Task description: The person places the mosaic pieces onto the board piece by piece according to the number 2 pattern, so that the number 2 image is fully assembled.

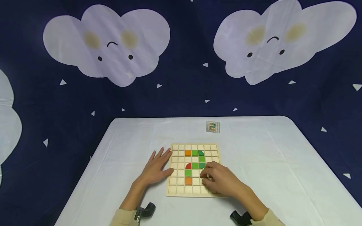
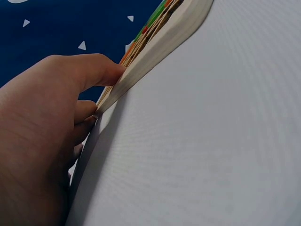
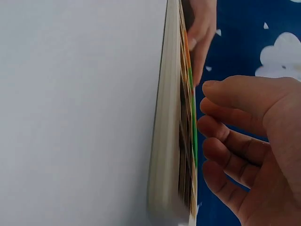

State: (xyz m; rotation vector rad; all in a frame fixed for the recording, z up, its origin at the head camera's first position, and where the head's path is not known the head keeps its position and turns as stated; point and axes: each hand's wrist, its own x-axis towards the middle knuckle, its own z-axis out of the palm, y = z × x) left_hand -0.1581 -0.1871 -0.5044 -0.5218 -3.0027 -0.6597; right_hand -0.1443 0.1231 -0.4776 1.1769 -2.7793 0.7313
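Note:
A square wooden grid board [image 1: 173, 189] lies on the table with several coloured tiles in its cells. They include an upper orange tile [image 1: 188, 153], a green square [image 1: 194, 153], a dark green rounded tile [image 1: 201, 153], a red rounded tile [image 1: 188, 166] and a lower orange tile [image 1: 188, 181]. My left hand [image 1: 155, 169] rests at the board's left side, fingers spread, thumb [image 2: 110, 73] touching its edge. Over the board's right part hovers my right hand [image 1: 222, 180], fingers loosely bent. Nothing shows between its thumb [image 3: 235, 92] and fingers in the right wrist view. The cells beneath that hand are hidden.
A small card [image 1: 213, 126] with a gridded, coloured pattern lies near the table's far edge. White cloth covers the table [image 1: 268, 157]. Behind it hangs a dark blue curtain [image 1: 186, 94] with clouds and triangles. Black wrist devices [image 1: 148, 209] sit by both sleeves.

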